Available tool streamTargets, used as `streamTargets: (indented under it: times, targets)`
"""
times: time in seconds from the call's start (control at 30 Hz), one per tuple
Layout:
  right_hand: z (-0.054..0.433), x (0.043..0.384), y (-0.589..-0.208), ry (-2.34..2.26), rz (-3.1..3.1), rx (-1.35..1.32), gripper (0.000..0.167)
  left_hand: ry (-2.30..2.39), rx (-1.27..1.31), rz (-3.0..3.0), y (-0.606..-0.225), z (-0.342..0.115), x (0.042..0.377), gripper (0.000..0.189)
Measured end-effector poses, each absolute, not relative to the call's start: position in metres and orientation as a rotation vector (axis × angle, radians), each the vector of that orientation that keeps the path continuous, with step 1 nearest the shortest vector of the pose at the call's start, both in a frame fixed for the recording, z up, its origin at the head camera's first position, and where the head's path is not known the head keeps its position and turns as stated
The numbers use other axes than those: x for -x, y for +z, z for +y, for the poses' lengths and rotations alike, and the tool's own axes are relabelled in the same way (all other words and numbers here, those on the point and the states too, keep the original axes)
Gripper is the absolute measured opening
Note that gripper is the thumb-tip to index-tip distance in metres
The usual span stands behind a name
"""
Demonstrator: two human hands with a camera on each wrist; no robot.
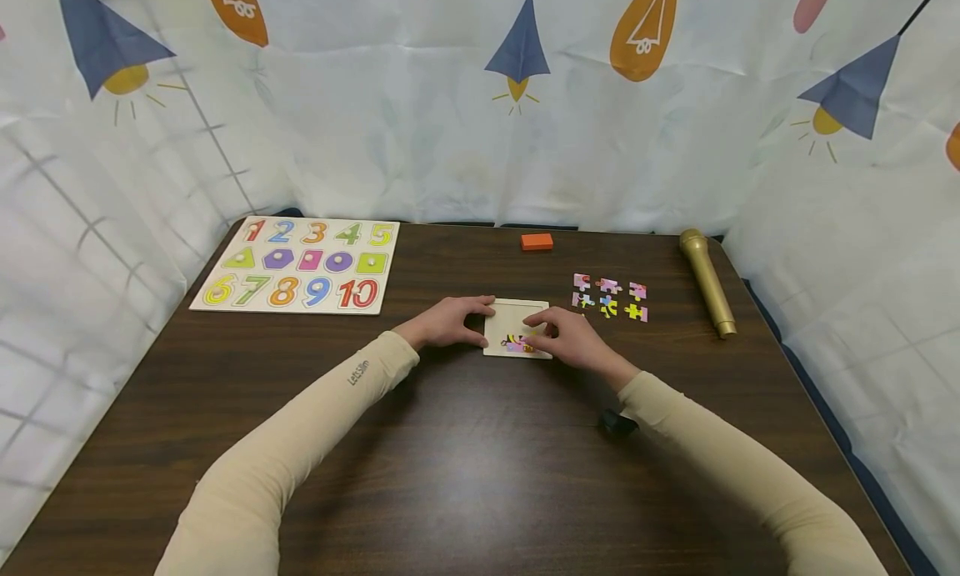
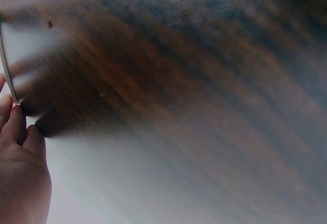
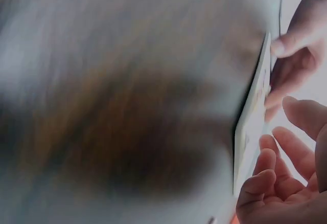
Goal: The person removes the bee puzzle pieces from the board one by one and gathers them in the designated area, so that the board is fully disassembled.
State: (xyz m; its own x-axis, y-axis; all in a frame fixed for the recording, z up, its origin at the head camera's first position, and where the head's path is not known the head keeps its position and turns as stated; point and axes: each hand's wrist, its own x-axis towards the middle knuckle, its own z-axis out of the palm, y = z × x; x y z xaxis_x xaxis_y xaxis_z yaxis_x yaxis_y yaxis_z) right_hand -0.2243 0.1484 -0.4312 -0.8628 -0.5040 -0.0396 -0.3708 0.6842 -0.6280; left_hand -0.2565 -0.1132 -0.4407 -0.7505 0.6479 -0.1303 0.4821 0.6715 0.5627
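Observation:
A small pale puzzle tray (image 1: 504, 318) lies in the middle of the table, with colourful joined pieces (image 1: 516, 343) along its near edge. My left hand (image 1: 448, 321) touches the tray's left side, index finger near the far corner and thumb lower down. In the left wrist view, fingertips (image 2: 20, 112) meet the tray's thin edge. My right hand (image 1: 573, 336) hovers over the tray's right half, thumb close to the pieces. The right wrist view shows its thumb and bent fingers (image 3: 258, 185) apart, nothing between them.
Loose jigsaw pieces (image 1: 608, 307) lie in two rows right of the tray. Behind it is an orange block (image 1: 536, 242). A gold microphone (image 1: 707, 282) lies at the table's right side, a number-and-shape board (image 1: 294, 265) at the far left. A printed curtain (image 1: 450, 142) hangs behind.

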Motion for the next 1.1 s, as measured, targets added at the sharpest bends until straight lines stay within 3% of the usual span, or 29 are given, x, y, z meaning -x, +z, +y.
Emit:
streamTargets:
  times: [1.1]
  targets:
    - [0.132,0.227,-0.449,-0.913,2.628,0.855,0.033,0.748,-0.926,2.577,-0.442,-0.114,0.257,0.060]
